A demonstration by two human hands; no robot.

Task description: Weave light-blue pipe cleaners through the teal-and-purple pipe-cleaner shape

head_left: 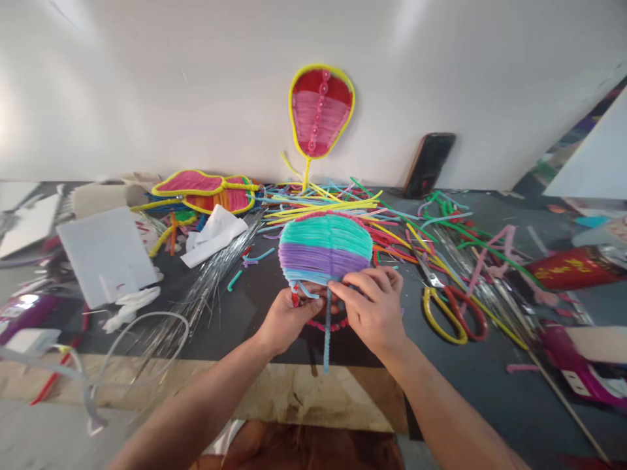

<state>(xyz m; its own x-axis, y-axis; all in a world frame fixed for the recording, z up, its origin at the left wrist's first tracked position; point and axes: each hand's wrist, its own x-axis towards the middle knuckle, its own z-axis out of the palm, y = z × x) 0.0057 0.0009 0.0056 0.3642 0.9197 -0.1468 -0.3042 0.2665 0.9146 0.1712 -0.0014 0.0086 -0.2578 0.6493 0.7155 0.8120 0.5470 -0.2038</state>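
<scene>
In the head view, my left hand pinches the lower edge of the teal-and-purple chenille-stem fan above the dark surface, seemingly to steady it, while my right hand pinches that edge beside the hanging blue stem, though I can't tell which strand it catches. A pink-and-red fan stands against the white panel, perhaps for easy viewing.

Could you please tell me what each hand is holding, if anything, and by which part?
The striped pipe-cleaner piece, by its lower edge: left hand at the lower left, right hand pinching beside the hanging blue strand.
</scene>
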